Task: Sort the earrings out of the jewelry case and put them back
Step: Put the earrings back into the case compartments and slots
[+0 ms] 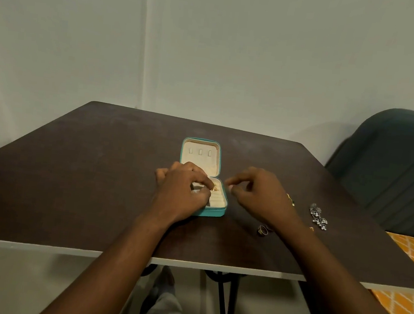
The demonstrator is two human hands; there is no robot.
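A small teal jewelry case (217, 212) lies open on the dark table (72, 181), its cream lid (201, 156) folded back. My left hand (182, 192) is over the case's tray, its fingertips pinching a small gold earring (213, 188). My right hand (258, 194) hovers just right of the case with fingers loosely curled and nothing visible in them. On the table to the right lie silver dangling earrings (318, 216), a small gold piece (290, 200) and a ring (262, 230) partly under my right wrist.
A dark chair (397, 162) stands at the table's right side. An orange patterned cloth (408, 257) shows past the right edge. My knee is below the front edge (40, 247). The left half of the table holds nothing.
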